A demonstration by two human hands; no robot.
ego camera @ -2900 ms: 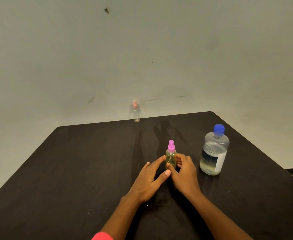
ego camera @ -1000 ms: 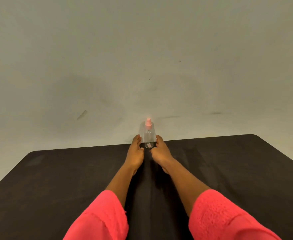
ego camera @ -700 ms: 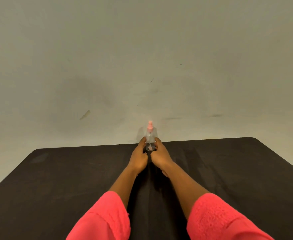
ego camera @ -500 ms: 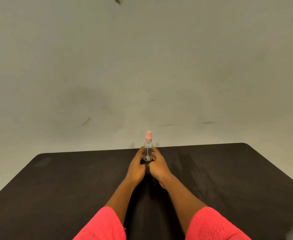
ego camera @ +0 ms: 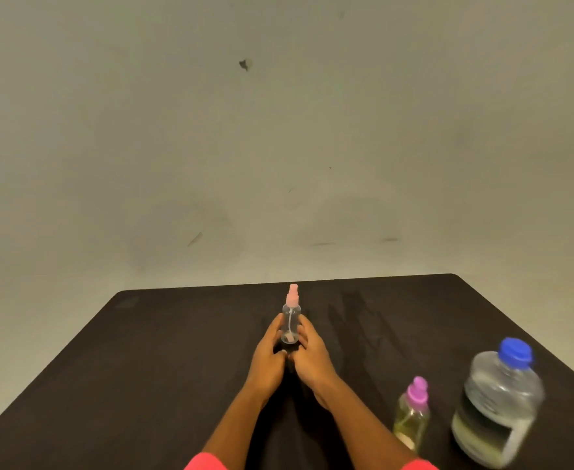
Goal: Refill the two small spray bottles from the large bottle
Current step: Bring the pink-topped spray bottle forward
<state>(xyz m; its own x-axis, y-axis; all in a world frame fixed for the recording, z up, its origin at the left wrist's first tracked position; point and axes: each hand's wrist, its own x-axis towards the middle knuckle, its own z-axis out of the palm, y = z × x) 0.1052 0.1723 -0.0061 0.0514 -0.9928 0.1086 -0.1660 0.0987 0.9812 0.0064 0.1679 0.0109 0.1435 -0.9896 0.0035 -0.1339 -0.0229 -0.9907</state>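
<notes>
Clear plastic spray bottle point(ego camera: 291, 322), pink-capped, stood at frame centre on the table point(ego camera: 163, 351), the left hand point(ego camera: 268, 361) and right hand point(ego camera: 312, 359) cupping its base with curled fingers; keeping it upright toward the large bottle point(ego camera: 497, 405), lower right, seemed wisest.

Dim, flat indoor light with a greenish-yellow cast and no glare. The wall point(ego camera: 278, 130) shows soft, blotchy shading. The dark table point(ego camera: 143, 368) swallows detail. Faint streaky shadows fall on it just right of the clear spray bottle point(ego camera: 291, 320), which is fairly sharp. The large bottle point(ego camera: 495, 405) at lower right is motion-smeared and stretched (blue cap edge ghosted). The purple-capped spray bottle point(ego camera: 411, 415) beside it is soft. Table edges splay with wide-angle distortion.
</notes>
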